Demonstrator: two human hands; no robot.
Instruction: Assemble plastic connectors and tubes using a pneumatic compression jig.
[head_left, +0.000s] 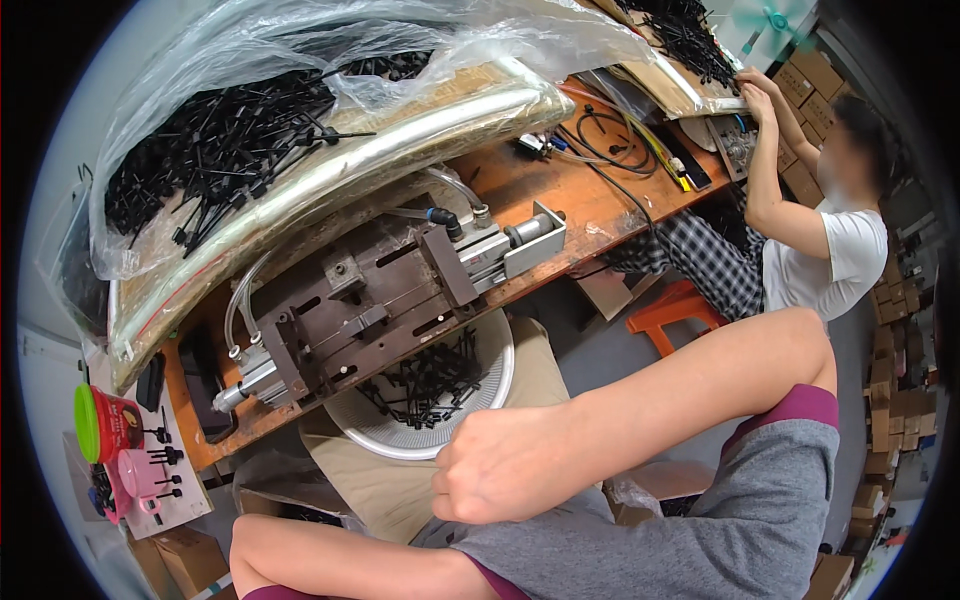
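My right hand (500, 466) is closed into a fist, back of the hand up, in front of my grey shirt. Whatever its fingers hold, if anything, is hidden. Just beyond it, near my lap, a white plastic basket (499, 362) contains many short black plastic pieces (425, 385). My left forearm (350, 562) lies bent across the lower edge, and its hand is out of sight. Above the basket, at the bench edge, stands a brown metal fixture (385, 330) with a pneumatic cylinder (525, 238) at its right end and clear air hoses. No hand touches the fixture.
A plastic-lined tray (400, 165) heaped with long black ties (230, 150) stands behind the fixture. A phone (205, 385), a green-lidded red tub (105, 425) and a pink cup (140, 475) are at left. A co-worker (825, 235) sits at right near an orange stool (675, 315).
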